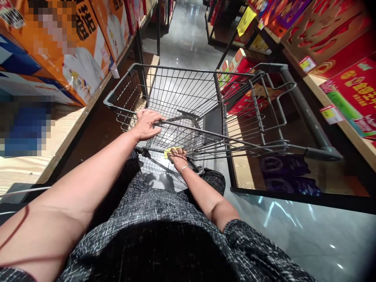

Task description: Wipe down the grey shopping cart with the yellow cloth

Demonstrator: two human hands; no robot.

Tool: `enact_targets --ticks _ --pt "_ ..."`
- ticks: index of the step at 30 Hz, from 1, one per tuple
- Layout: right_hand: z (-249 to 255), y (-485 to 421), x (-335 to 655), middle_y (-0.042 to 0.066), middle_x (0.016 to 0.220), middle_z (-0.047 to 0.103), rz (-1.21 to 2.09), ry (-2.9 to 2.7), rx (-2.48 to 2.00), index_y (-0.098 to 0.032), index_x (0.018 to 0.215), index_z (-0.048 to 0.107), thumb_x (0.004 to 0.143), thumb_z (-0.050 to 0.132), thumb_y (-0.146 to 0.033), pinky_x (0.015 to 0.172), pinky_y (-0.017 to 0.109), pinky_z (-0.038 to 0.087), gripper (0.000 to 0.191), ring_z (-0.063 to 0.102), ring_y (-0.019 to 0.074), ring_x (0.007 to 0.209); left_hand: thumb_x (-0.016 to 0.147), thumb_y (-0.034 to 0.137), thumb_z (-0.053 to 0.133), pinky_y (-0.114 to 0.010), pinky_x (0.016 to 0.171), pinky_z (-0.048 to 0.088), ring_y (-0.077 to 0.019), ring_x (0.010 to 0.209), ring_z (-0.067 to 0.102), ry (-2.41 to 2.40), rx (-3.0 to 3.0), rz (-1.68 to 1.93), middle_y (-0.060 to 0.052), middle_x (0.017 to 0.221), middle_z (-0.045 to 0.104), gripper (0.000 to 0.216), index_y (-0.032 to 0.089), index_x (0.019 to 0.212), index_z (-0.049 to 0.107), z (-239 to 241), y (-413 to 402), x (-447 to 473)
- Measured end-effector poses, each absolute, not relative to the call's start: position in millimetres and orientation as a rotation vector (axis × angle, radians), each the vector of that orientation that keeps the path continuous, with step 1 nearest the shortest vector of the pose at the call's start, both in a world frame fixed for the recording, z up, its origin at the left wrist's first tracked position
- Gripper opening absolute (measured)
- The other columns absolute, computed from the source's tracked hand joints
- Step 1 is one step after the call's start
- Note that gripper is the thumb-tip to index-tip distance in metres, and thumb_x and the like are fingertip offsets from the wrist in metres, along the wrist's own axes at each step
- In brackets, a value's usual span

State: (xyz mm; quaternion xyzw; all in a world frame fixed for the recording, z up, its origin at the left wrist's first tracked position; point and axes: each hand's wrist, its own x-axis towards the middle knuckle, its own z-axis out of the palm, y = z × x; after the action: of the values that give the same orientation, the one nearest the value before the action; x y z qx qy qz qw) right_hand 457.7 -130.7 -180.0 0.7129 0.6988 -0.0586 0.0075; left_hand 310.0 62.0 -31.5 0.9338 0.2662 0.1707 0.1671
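Observation:
A grey wire shopping cart (188, 84) stands in a shop aisle straight ahead of me, tilted in view, its handle bar (305, 109) off to the right. My left hand (147, 124) lies on the cart's near top rim, fingers curled over the wire. My right hand (177, 156) is lower, at the bottom of the cart's near side, fingers closed on a small yellow cloth (170, 151) pressed against the wire. A thin bracelet sits on that wrist.
Wooden shelves (67, 129) with orange and blue boxes (85, 51) line the left. Red gift boxes (346, 78) and price tags fill shelves on the right, close to the cart. The glossy grey floor (188, 35) runs on beyond the cart.

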Motion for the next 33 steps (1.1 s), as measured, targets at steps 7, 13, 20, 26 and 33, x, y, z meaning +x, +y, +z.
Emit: enact_targets --ticks 7,13,20,26,33 --pt "-119 -149 499 0.002 0.138 0.065 0.313 2.231 2.495 -0.046 0.132 0.067 0.102 0.054 -0.029 0.100 0.043 0.033 0.038 0.045 0.0254 0.123 0.094 0.057 0.042 -0.057 0.115 0.021 -0.0308 0.123 0.048 0.837 2.633 0.458 -0.004 0.111 0.067 0.042 0.026 0.101 0.071 -28 93 304" --pt "-48 -172 543 0.006 0.131 0.062 1.212 2.055 2.886 -0.043 0.127 0.071 0.100 0.057 -0.030 0.104 0.048 0.033 0.033 0.040 0.0275 0.125 0.102 0.053 0.029 -0.061 0.118 0.016 -0.0351 0.137 0.037 0.955 2.620 0.354 -0.006 0.135 0.059 0.053 0.032 0.125 0.072 -17 106 314" --pt "-103 -154 519 0.003 0.132 0.064 0.648 1.906 2.938 -0.049 0.127 0.069 0.102 0.055 -0.032 0.104 0.050 0.034 0.034 0.045 0.0273 0.123 0.104 0.053 0.034 -0.060 0.117 0.016 -0.0338 0.138 0.036 0.743 2.619 0.343 -0.001 0.141 0.057 0.047 0.038 0.134 0.066 -7 66 349" --pt "-154 -132 476 0.005 0.149 0.056 -0.141 2.061 2.385 -0.036 0.136 0.064 0.104 0.046 -0.026 0.106 0.048 0.034 0.038 0.044 0.0254 0.132 0.102 0.056 0.043 -0.059 0.111 0.022 -0.0373 0.128 0.041 0.802 2.571 0.405 -0.008 0.130 0.064 0.045 0.027 0.116 0.074 -11 68 360" --pt "-109 -150 507 0.005 0.144 0.060 0.075 2.061 2.508 -0.037 0.136 0.065 0.103 0.050 -0.027 0.099 0.044 0.034 0.037 0.042 0.0262 0.128 0.100 0.056 0.046 -0.057 0.112 0.023 -0.0343 0.125 0.046 0.866 2.597 0.436 -0.005 0.129 0.067 0.042 0.029 0.109 0.077 -12 86 363"
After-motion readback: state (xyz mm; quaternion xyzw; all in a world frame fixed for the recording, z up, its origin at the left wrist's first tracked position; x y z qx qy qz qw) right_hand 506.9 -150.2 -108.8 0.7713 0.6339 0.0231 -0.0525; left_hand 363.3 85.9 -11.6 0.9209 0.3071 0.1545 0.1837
